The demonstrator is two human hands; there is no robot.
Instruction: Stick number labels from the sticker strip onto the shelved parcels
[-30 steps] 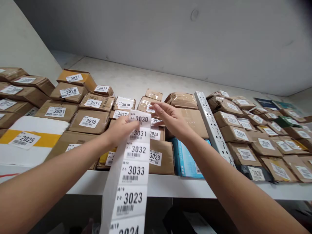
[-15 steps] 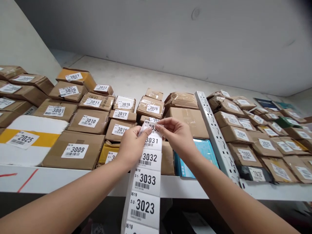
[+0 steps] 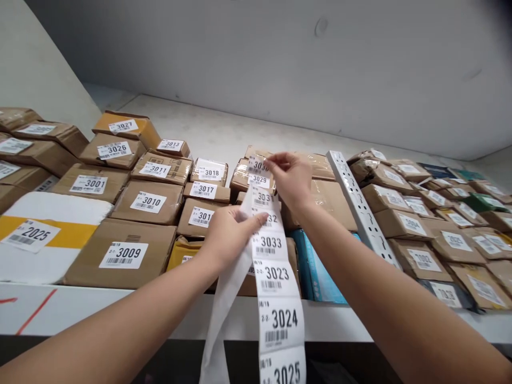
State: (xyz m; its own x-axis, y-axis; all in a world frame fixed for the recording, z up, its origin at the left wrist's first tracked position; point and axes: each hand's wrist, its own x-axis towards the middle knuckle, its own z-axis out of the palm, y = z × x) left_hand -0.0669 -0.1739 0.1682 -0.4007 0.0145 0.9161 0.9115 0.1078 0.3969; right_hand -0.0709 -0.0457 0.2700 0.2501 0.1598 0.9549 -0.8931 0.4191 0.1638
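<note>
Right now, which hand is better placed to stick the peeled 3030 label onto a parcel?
Right hand: it pinches the label above the parcels. Left hand grips the label strip.

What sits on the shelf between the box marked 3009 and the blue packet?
In the head view, between the box marked 3009 and the blue packet sits a yellow parcel, then a brown parcel largely hidden behind the label strip.

In front of me a white shelf (image 3: 100,312) carries rows of taped brown parcels, each with a numbered label. Box 3009 (image 3: 120,255) sits at the front edge; left of it lies a white and yellow parcel (image 3: 48,234), behind it box 3010 (image 3: 148,201), and right of it a blue packet (image 3: 316,272).
</note>
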